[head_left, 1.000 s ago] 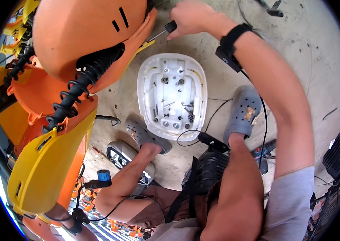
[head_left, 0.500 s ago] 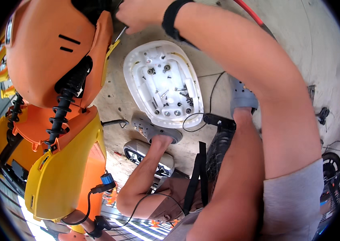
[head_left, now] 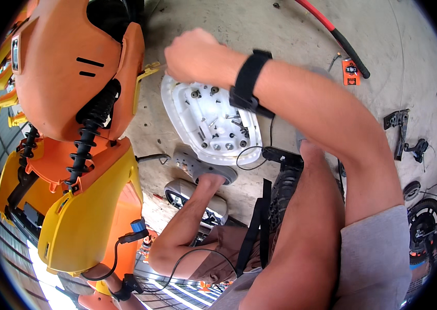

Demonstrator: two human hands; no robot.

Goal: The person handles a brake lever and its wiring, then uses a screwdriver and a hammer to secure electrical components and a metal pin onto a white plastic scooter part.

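Observation:
Above the left edge of a white plastic tray [head_left: 179, 121], my right hand [head_left: 192, 56] is closed, with a black band round its wrist. A thin metal-shafted tool seems to stick out of its fist; the handle is hidden. That shaft points at the yellow trim edge [head_left: 148, 70] of a large orange body shell [head_left: 68, 57] on my left. My left wrist [head_left: 99, 274] goes behind a yellow panel [head_left: 76, 227], which hides my left fingers. Several screws, bolts and dark round bushings lie in the tray.
A black coil spring [head_left: 89, 129] shows in the shell's side. My feet in grey clogs [head_left: 203, 168] are near the tray. A red and black bar [head_left: 332, 31], an orange packet [head_left: 351, 72], black brackets [head_left: 400, 129] and a wheel [head_left: 425, 227] lie at the right.
My right hand has moved down and to the right, from beside the shell's upper edge to above the tray. The view has shifted slightly; the left forearm stays behind the yellow panel.

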